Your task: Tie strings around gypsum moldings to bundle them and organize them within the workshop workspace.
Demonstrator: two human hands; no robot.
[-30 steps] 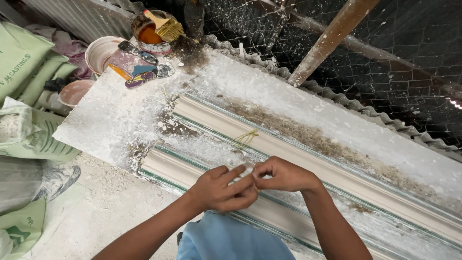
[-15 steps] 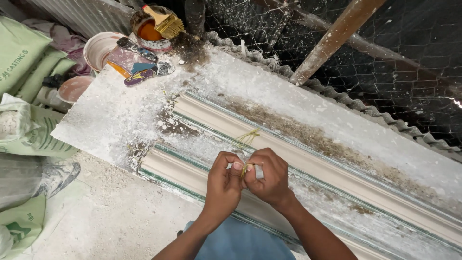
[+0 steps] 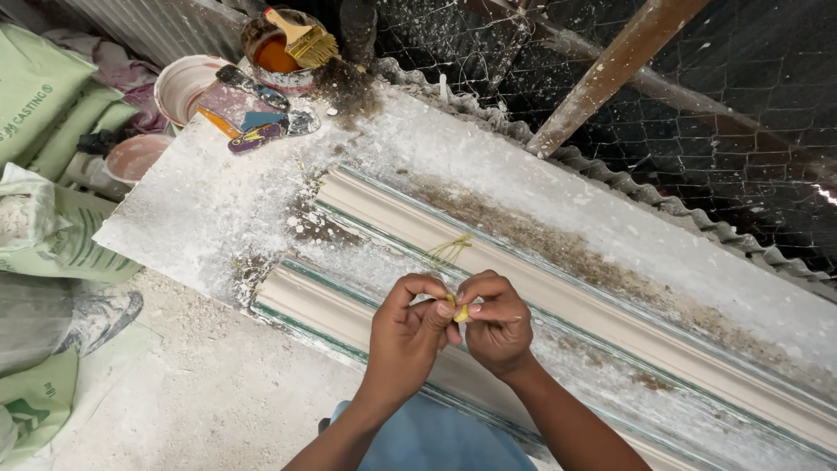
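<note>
My left hand [image 3: 408, 334] and my right hand [image 3: 497, 321] meet over a long white plaster moulding [image 3: 558, 301] lying on a dusty white worktable [image 3: 192, 218]. Both pinch a small yellow fibre piece [image 3: 460, 311] between thumbs and fingertips. A loose tuft of yellow fibre strands [image 3: 449, 249] lies on the moulding just beyond my hands. A second moulding length [image 3: 314, 301] runs along the table's near edge, under my left wrist.
At the table's far left corner lie scrapers and a putty knife [image 3: 248, 122], a tin with a brush [image 3: 283, 44] and a white bucket [image 3: 183, 83]. Green sacks [image 3: 44, 105] stack at left. Wire mesh [image 3: 697, 78] and a wooden pole [image 3: 615, 70] stand behind.
My hands have drawn together and lifted slightly off the moulding, fingers now pinching the yellow fibre piece between them; earlier they were lower and flatter against the moulding.
</note>
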